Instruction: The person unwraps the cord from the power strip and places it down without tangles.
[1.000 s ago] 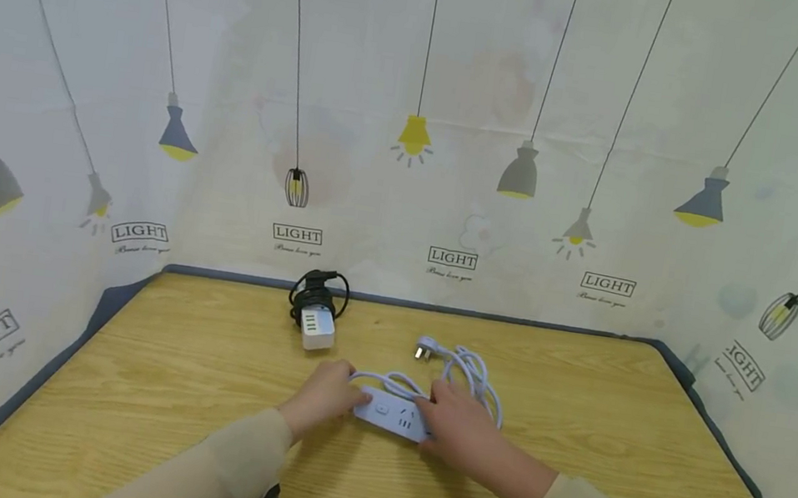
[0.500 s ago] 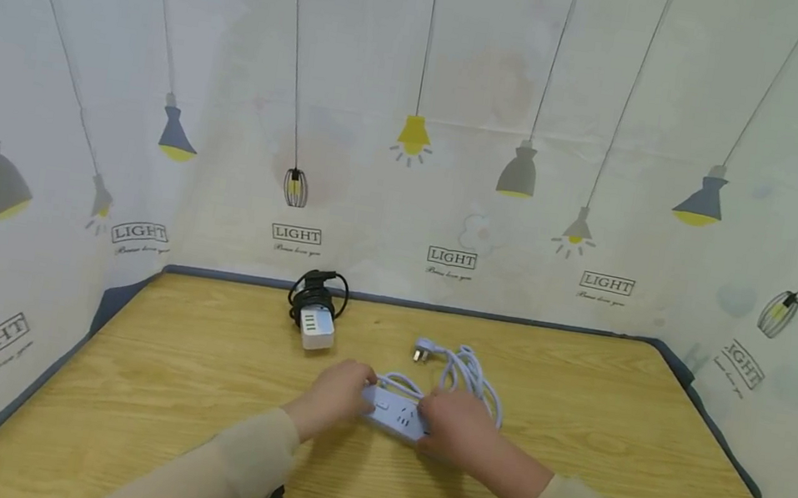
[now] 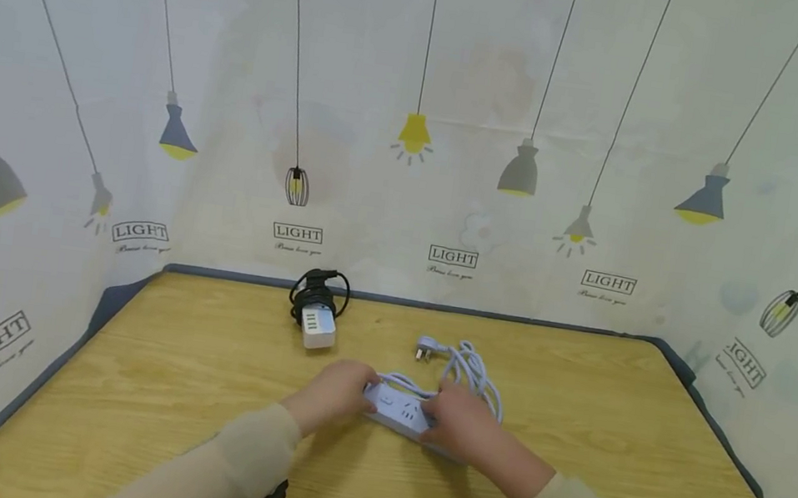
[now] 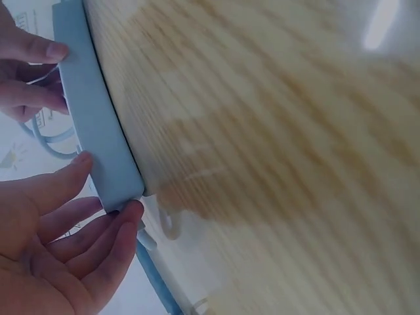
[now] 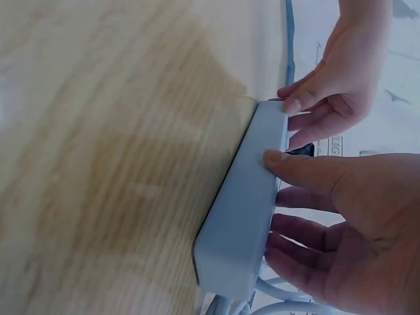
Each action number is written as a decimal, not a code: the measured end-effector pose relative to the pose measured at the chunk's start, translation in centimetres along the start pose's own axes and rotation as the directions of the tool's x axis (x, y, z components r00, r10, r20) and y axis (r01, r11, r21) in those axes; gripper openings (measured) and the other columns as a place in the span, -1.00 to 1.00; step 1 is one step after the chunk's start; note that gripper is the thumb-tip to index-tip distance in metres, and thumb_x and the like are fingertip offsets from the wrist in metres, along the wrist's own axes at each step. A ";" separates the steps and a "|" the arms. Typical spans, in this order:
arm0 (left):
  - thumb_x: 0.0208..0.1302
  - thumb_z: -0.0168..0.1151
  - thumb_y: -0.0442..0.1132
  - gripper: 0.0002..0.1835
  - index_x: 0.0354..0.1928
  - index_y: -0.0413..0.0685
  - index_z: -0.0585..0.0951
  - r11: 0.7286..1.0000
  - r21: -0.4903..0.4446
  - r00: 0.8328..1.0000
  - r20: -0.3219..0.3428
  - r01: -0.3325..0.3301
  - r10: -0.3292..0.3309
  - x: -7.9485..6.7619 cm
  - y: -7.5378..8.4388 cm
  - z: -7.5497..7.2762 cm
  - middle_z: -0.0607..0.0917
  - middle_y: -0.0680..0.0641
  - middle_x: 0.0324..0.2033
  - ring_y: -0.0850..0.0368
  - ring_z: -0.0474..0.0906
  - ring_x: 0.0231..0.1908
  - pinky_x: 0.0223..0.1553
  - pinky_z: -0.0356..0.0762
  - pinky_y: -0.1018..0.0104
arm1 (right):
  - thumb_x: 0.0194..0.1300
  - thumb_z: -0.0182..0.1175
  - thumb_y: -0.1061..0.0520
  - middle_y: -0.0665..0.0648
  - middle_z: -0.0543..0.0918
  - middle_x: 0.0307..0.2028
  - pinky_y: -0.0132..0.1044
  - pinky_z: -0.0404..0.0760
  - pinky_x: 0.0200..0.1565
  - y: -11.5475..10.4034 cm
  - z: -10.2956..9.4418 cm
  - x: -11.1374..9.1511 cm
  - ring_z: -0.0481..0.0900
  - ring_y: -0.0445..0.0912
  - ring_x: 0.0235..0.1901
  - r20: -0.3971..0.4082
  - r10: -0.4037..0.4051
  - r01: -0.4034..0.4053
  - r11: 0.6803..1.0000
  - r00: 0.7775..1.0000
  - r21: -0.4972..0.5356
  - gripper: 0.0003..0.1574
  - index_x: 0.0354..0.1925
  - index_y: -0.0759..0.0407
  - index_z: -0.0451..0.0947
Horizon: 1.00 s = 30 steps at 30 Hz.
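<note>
A white power strip lies on the wooden table in front of me, with a switch and socket slots on its top face. My left hand holds its left end; the left wrist view has the thumb on the top edge and fingers curled around the end. Farther along, my right hand spans the strip, thumb on the near side and fingers on the far side. Its right part is hidden under that hand. Behind the strip lies its white cord, loosely coiled, ending in a three-pin plug.
Toward the back left stands a white block with several USB ports, a black cord wound around it. The wooden table meets a fabric backdrop printed with hanging lamps along a dark blue edge.
My left hand has shifted a little right, and the strip's left end with it. More of the strip's near side shows now. The right hand has stayed around the strip.
</note>
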<state>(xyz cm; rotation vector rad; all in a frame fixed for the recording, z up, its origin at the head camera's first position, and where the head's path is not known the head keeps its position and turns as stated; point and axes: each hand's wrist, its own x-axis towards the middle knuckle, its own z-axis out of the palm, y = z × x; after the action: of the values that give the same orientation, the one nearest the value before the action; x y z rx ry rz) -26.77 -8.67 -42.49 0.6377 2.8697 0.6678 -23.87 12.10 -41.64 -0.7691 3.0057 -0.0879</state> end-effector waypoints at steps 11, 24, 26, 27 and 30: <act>0.02 0.51 -0.20 -0.64 -0.18 -0.27 0.66 0.999 0.028 0.999 -0.043 0.029 -0.028 2.8 0.9 0.9 0.70 -0.11 -0.29 0.01 0.60 -0.24 -0.08 0.53 0.12 | -0.10 0.57 -0.01 -0.04 0.68 -0.35 -0.17 0.57 -0.28 2.1 -0.5 1.1 0.58 -0.10 -0.32 -0.037 0.080 -0.081 0.997 0.996 -0.018 -0.62 -0.24 0.03 0.77; 0.04 0.51 -0.15 -0.75 -0.38 -0.12 0.63 0.992 0.130 0.996 -0.084 0.003 0.008 6.7 4.2 3.3 0.59 0.07 -0.52 0.22 0.43 -0.50 -0.38 0.45 0.32 | 0.07 0.29 0.37 0.14 0.51 -0.57 -0.05 0.56 -0.47 5.4 0.0 0.5 0.51 0.03 -0.54 -0.084 0.060 -0.076 0.975 0.995 -0.210 -0.85 -0.55 0.21 0.58; 0.03 0.52 -0.15 -0.75 -0.38 -0.12 0.64 0.992 0.129 0.997 -0.083 0.014 -0.003 7.3 4.9 3.6 0.59 0.07 -0.53 0.22 0.43 -0.51 -0.39 0.46 0.32 | 0.07 0.29 0.39 0.16 0.50 -0.57 -0.05 0.56 -0.50 6.0 0.1 0.5 0.51 0.04 -0.55 -0.086 0.059 -0.077 0.970 0.995 -0.230 -0.86 -0.55 0.25 0.56; 0.03 0.52 -0.16 -0.75 -0.37 -0.12 0.64 0.992 0.125 0.996 -0.083 0.025 -0.014 7.5 5.2 3.6 0.59 0.07 -0.53 0.22 0.44 -0.51 -0.38 0.47 0.32 | 0.07 0.28 0.40 0.16 0.50 -0.57 -0.05 0.56 -0.49 6.3 0.1 0.5 0.51 0.03 -0.55 -0.089 0.058 -0.077 0.970 0.994 -0.232 -0.85 -0.55 0.25 0.55; 0.05 0.51 -0.15 -0.74 -0.34 -0.14 0.64 0.991 0.106 0.995 -0.070 0.081 -0.074 8.3 5.8 3.6 0.60 0.04 -0.50 0.19 0.47 -0.48 -0.32 0.50 0.31 | 0.09 0.28 0.37 0.13 0.51 -0.58 -0.07 0.55 -0.48 7.1 -0.4 0.9 0.50 0.00 -0.57 -0.088 0.049 -0.068 0.971 0.995 -0.229 -0.83 -0.56 0.22 0.55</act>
<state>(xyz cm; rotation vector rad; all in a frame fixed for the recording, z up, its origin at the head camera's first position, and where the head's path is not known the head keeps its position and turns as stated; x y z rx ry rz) -31.34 1.05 -43.32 0.5242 2.9920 0.5339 -28.13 17.92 -41.73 -0.7084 3.1522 0.2445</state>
